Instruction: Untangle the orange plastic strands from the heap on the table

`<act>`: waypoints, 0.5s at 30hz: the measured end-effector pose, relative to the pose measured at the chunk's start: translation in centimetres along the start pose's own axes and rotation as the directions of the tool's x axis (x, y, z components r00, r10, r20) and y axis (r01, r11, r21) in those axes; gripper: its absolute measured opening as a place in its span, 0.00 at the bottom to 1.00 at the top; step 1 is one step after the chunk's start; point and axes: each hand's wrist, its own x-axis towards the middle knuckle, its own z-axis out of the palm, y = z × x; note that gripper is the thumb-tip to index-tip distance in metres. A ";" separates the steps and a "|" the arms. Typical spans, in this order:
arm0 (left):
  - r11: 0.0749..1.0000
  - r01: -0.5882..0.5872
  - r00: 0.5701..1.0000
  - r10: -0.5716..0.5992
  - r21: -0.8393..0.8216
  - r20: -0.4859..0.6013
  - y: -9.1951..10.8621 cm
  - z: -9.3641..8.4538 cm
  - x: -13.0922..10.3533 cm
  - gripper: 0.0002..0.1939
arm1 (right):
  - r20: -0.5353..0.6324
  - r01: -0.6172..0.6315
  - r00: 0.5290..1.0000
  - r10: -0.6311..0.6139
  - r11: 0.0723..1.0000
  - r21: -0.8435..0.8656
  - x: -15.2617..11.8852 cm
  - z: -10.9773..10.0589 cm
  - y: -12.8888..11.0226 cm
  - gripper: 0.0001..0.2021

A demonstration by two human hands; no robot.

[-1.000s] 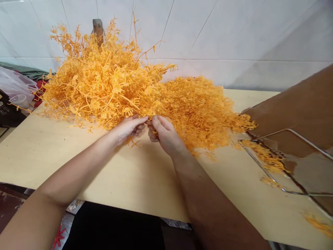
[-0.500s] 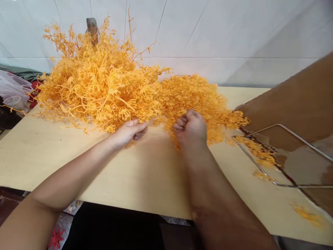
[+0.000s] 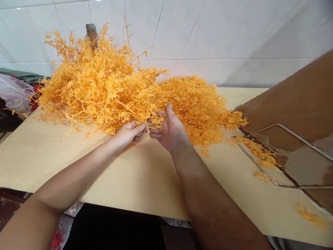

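Orange sprigs, probably light and springy, are heaped on the counter, best gripped by their stems, one sprig being pinched by the left hand, the right hand cupped open behind it.

On the desk, the left heap of sprigs adjoins the right heap, the wall behind both. My left fingers and right fingers sit side by side before the heaps. Right: a panel, crossed by a wire frame. Far left: a bag.
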 end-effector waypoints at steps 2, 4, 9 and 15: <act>1.000 -0.018 0.999 0.018 0.021 0.027 -0.1 0.0 0.0 0.09 | 0.006 0.036 0.999 -0.036 0.999 -0.037 -0.1 0.5 0.4 0.22; 0.998 -0.020 0.999 0.017 0.059 0.050 -0.2 0.0 -0.1 0.11 | -0.038 0.100 0.994 -0.103 0.993 -0.068 -0.1 0.6 0.7 0.23; 0.992 0.025 0.990 -0.041 0.124 0.134 -0.7 0.1 -0.2 0.15 | -0.301 0.323 0.881 -0.365 0.929 -0.179 1.4 -1.8 0.8 0.21; 0.983 0.032 0.990 -0.057 0.183 0.132 -1.5 0.3 -0.2 0.12 | -0.440 0.307 0.824 -0.356 0.934 -0.181 2.2 -3.7 0.3 0.17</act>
